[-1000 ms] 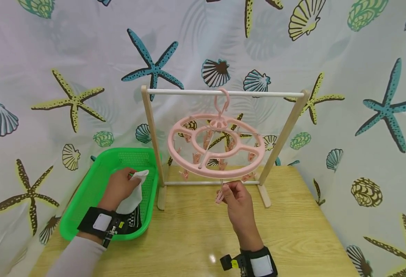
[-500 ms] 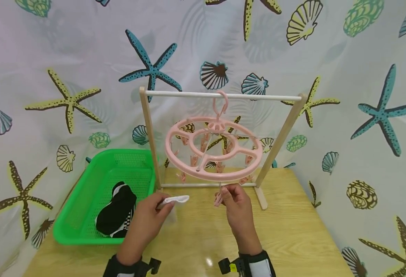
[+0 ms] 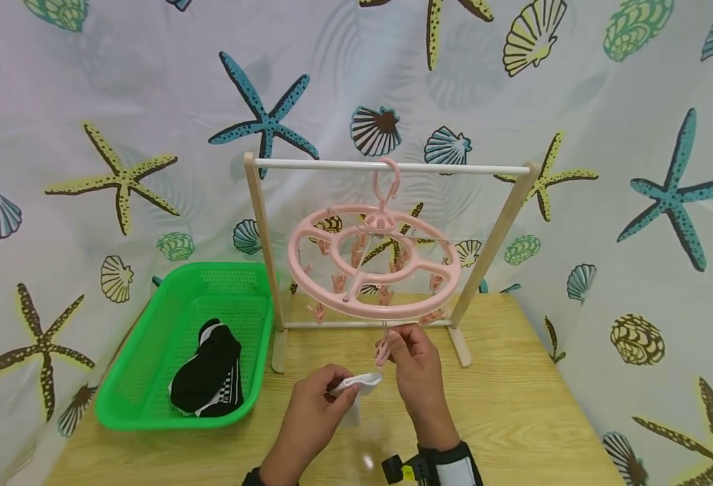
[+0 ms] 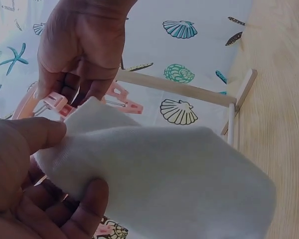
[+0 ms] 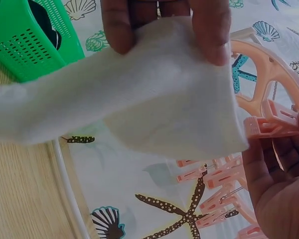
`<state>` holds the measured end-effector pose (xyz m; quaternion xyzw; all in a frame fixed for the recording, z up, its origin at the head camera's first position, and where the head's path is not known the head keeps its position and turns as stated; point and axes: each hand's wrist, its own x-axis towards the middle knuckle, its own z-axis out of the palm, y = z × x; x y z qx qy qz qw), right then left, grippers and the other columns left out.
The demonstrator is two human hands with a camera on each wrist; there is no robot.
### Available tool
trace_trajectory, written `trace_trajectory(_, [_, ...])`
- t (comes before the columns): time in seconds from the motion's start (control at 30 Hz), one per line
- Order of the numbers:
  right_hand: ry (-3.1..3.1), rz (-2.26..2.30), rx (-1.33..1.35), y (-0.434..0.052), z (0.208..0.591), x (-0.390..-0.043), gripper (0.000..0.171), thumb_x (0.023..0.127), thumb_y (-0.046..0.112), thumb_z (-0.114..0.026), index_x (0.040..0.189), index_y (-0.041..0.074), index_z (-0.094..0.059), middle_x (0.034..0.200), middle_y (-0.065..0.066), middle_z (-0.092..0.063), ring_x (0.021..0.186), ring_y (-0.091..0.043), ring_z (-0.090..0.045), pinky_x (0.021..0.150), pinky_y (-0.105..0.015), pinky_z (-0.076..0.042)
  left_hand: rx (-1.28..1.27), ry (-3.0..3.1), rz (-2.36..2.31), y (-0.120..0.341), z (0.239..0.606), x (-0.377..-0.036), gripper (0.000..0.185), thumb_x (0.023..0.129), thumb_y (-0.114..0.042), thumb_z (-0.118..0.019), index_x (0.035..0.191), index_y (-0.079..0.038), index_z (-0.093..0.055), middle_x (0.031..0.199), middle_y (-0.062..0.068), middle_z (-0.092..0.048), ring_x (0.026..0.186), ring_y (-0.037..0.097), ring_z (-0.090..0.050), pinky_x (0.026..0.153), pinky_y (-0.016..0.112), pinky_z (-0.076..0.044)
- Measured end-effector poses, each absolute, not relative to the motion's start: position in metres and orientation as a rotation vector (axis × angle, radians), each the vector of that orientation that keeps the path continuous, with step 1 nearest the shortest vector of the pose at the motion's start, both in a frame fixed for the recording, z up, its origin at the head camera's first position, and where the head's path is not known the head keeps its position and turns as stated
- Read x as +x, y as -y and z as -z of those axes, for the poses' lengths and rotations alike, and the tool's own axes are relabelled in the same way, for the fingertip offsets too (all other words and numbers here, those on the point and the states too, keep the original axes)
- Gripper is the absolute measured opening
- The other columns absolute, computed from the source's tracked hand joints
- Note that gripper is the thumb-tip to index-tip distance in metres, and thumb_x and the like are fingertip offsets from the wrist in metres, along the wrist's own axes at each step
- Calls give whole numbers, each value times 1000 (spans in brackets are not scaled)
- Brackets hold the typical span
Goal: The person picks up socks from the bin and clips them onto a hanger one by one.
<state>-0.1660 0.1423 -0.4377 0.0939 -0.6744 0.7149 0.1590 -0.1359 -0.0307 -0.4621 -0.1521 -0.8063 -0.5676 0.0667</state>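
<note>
My left hand pinches a white sock by its opening, between thumb and fingers. The sock hangs loose below the grip, its cuff spread flat in the right wrist view. Just right of it, my right hand pinches a pink clothespin at the front of a round pink drying hanger. In the right wrist view the clothespin is right at the cuff's edge. Several more pink clothespins dangle under the hanger's rings.
The hanger hooks over the white bar of a wooden-sided rack on the wooden table. A green basket at the left holds black-and-white socks. A curtain printed with starfish and shells stands behind.
My left hand has lifted the white sock out of the green basket and carried it right, close to the clothespin. My right hand stays at the clothespin.
</note>
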Motion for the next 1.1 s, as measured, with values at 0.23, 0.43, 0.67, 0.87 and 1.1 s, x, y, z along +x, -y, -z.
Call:
trace_trajectory(0.23, [1956, -1996, 300, -143, 437, -166, 19, 103, 10, -54, 100, -8, -57, 83, -13, -63, 78, -18, -65, 74, -30, -56, -505, 2393, 1671, 20, 463, -144, 6, 95, -11, -67, 101, -10, -69, 96, 0, -70, 83, 11, -68, 69, 25, -55])
trace_trajectory(0.43, [1959, -2012, 271, -144, 436, -165, 19, 102, 11, -55, 101, -8, -58, 84, -16, -63, 79, -20, -65, 74, -30, -55, -557, 2379, 1657, 16, 463, -151, 9, 97, -16, -66, 103, -11, -71, 100, 0, -69, 86, 12, -67, 71, 26, -55])
trace_trajectory(0.67, [1971, -1985, 264, -143, 437, -164, 20, 102, 12, -55, 100, -8, -59, 84, -16, -63, 76, -18, -64, 70, -28, -53, -552, 2346, 1661, 9, 459, -153, 14, 99, -23, -64, 103, -13, -72, 98, -2, -69, 84, 11, -67, 70, 26, -55])
trace_trajectory(0.87, [1958, -1981, 292, -143, 437, -164, 19, 102, 11, -55, 100, -8, -59, 81, -13, -63, 73, -17, -63, 64, -28, -51, -567, 2264, 1696, 5, 458, -151, 10, 97, -18, -66, 101, -11, -72, 96, -1, -69, 80, 10, -66, 68, 26, -56])
trace_trajectory(1.1, [1981, -1970, 340, -142, 438, -164, 14, 102, 6, -54, 101, -8, -59, 82, -14, -61, 70, -17, -61, 63, -29, -51, -560, 2240, 1680, 4, 456, -154, 10, 98, -20, -66, 103, -13, -71, 98, -3, -69, 82, 10, -67, 69, 27, -56])
